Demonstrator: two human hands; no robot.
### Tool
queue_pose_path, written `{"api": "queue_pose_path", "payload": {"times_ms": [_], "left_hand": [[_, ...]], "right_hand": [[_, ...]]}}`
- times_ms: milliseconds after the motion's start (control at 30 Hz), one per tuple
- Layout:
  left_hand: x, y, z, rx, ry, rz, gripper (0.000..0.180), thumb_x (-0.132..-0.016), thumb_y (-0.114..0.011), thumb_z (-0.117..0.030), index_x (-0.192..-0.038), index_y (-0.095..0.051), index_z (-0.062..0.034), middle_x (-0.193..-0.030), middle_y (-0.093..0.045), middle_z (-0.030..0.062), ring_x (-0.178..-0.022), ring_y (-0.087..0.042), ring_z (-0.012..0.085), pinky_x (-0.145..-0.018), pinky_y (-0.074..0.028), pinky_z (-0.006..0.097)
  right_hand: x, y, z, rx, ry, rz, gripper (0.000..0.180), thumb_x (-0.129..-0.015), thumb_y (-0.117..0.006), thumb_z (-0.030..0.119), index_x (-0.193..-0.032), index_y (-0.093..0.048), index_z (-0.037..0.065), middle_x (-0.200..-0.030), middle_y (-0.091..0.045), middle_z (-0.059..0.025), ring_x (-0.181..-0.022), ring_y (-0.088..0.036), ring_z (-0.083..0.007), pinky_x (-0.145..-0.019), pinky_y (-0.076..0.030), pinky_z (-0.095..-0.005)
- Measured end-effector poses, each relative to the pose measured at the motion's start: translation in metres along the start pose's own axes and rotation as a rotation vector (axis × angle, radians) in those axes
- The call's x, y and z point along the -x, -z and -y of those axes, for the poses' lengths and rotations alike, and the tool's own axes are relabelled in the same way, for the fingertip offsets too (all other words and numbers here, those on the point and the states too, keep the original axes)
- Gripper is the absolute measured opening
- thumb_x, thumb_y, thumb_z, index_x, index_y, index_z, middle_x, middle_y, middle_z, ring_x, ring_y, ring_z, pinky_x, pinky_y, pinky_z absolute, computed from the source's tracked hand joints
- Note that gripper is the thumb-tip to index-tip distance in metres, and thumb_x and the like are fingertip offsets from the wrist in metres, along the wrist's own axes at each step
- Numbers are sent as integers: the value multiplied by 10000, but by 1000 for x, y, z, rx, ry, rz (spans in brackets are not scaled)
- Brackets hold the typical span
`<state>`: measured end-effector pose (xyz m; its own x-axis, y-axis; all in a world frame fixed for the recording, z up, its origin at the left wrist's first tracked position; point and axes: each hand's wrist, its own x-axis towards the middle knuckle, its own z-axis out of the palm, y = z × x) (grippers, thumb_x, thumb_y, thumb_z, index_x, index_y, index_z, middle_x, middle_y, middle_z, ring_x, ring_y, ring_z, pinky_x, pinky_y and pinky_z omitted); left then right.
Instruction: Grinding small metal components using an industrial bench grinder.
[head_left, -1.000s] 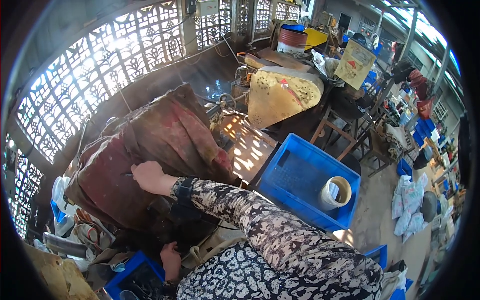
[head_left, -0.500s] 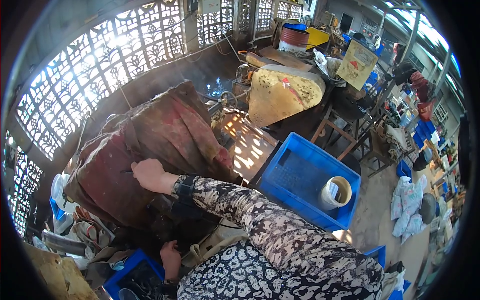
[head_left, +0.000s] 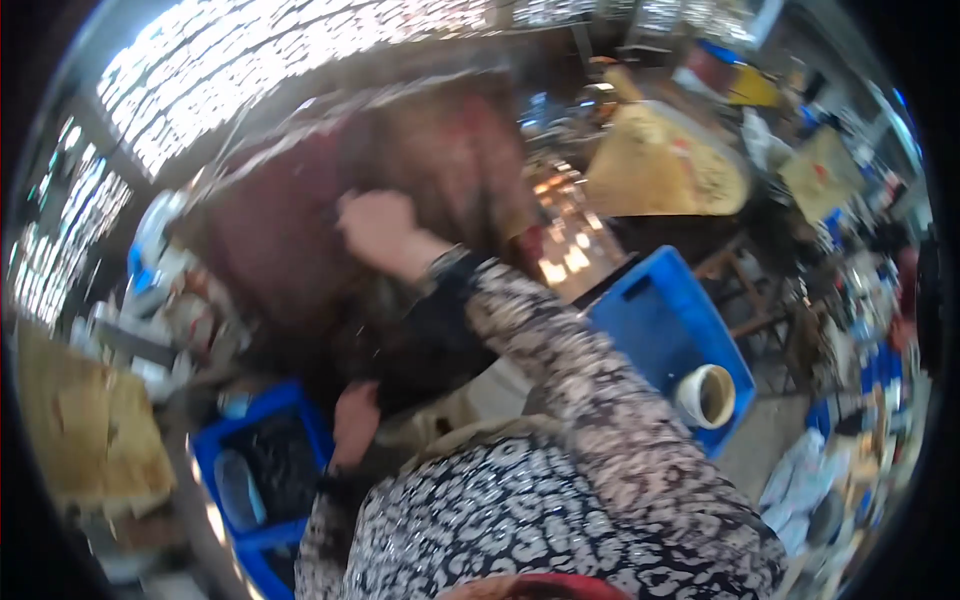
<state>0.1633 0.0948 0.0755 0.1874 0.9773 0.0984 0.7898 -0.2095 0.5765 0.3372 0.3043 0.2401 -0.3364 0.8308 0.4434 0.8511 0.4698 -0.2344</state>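
The right hand (head_left: 378, 228) lay fisted on the reddish cloth (head_left: 300, 230), seemingly bunching it; below it the left hand (head_left: 355, 422) hung blurred, grip unclear; cloth still heaped, unmoved.

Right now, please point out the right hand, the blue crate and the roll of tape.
right hand (head_left: 378, 226), head view, back of the hand.
blue crate (head_left: 655, 315), head view, bare floor inside.
roll of tape (head_left: 706, 396), head view, its rim.
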Motion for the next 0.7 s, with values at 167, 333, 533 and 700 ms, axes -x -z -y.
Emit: {"api": "queue_pose_path", "payload": {"times_ms": [167, 333, 533, 700], "left_hand": [[-9, 5, -11, -22, 50, -29, 199, -812, -542, -54, -948, -687, -36, -896, -638, 195, -895, -625, 360, -803, -502, 435], [3, 6, -4, -13, 122, -75, 203, -802, -528, -61, -905, -703, -53, -906, -639, 166, -882, -627, 350, -801, -506, 426], [10, 8, -19, -51, 185, -9, 218, -791, -529, -148, -895, -715, -104, -923, -645, 148, -927, -625, 333, -811, -513, 439], [13, -6, -17, -42, 165, 58, 237, -803, -522, -155, -929, -719, -113, -946, -656, 142, -951, -625, 331, -828, -515, 436]], "right_hand": [[-11, -4, -10, -1, -22, 20, 254, -909, -567, 324, -936, -588, 73, -774, -671, -154, -759, -665, -371, -658, -513, -505], [-10, -9, 2, 11, 0, 11, 233, -901, -588, 290, -914, -569, 58, -762, -658, -183, -756, -646, -401, -664, -493, -523], [-2, 3, 13, 43, -22, 20, 205, -903, -584, 245, -935, -572, 43, -798, -663, -187, -785, -654, -386, -683, -498, -514], [10, 3, 3, 39, 9, -62, 191, -881, -599, 229, -912, -574, 42, -745, -655, -171, -735, -652, -379, -650, -496, -503]]}}
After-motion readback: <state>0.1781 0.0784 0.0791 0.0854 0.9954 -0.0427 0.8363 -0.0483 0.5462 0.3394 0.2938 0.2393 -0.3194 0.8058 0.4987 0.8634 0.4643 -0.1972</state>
